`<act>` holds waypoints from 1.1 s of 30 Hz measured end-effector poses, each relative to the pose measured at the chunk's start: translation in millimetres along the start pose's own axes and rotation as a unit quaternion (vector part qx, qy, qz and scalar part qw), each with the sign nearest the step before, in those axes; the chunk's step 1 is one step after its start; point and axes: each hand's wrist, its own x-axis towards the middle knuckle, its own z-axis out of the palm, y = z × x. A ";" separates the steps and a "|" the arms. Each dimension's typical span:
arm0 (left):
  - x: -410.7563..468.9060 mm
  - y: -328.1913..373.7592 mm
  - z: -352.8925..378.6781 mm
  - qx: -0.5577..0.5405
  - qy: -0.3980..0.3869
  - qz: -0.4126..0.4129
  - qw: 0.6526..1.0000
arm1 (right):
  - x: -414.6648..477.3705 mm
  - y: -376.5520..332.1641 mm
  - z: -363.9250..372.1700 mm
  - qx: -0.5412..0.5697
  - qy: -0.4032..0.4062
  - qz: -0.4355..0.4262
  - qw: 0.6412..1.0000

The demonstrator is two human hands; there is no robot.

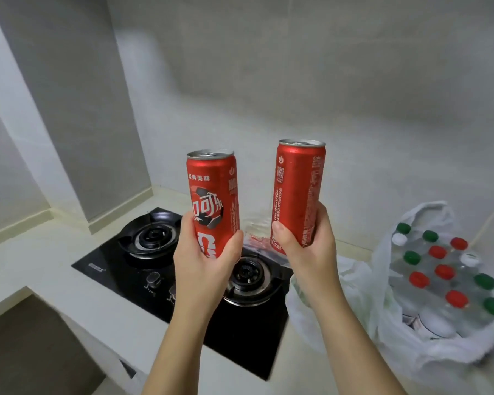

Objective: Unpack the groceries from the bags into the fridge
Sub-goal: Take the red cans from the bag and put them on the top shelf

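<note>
Two red cola cans, one (211, 201) gripped upright in the left hand (204, 258) and one (298, 192) in the right hand (305, 249), hang above the gas hob (111, 266), apparently lifted out, so carrying them to the unseen fridge comes next.

Grey tiled walls (297, 67), pale counter (40, 266)
</note>
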 end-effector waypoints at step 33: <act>-101.1 139.3 -149.3 0.196 0.392 0.033 0.898 | -48.8 -107.5 156.2 0.337 -0.408 -0.021 0.848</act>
